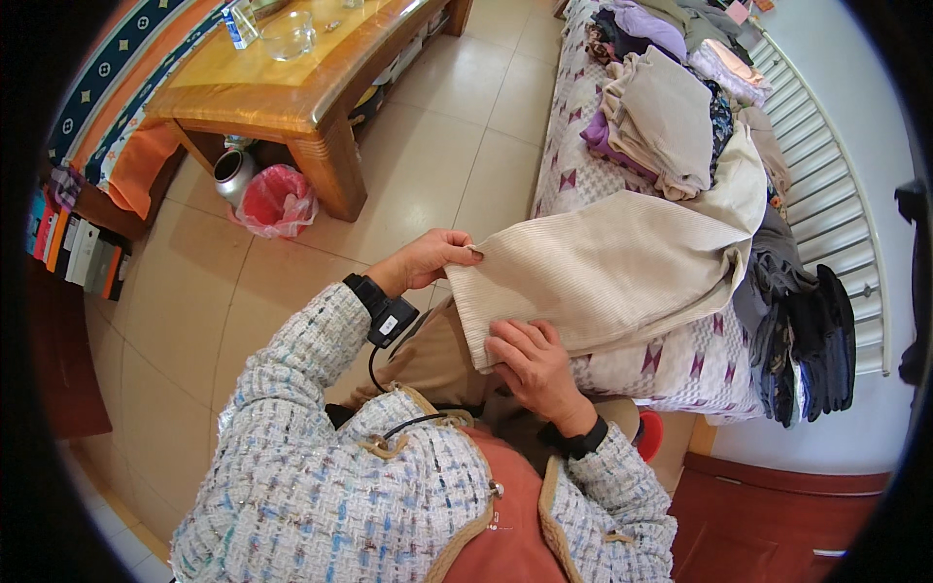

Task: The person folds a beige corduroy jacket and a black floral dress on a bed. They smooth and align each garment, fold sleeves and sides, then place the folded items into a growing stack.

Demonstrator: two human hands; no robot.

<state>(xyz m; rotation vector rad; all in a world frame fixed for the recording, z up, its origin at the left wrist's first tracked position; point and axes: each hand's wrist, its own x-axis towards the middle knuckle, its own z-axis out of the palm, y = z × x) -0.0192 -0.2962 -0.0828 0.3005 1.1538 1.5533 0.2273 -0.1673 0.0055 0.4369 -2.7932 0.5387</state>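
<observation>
Cream corduroy trousers [605, 262] lie stretched over my lap and the edge of a bed or couch with a patterned cover [678, 364]. My left hand [430, 259] pinches the upper corner of a leg hem between thumb and fingers. My right hand [528, 357] rests on the lower corner of that hem, fingers bent over the cloth; its thumb is partly hidden. The other end of the trousers reaches up beside a pile of folded beige clothes [660, 116].
Dark folded clothes [809, 342] are stacked at the right by a white radiator [838, 189]. A wooden table [240, 87] with a glass bowl [288, 36] stands at upper left. Below it are a lined red waste bin [275, 200] and a metal pot [233, 175].
</observation>
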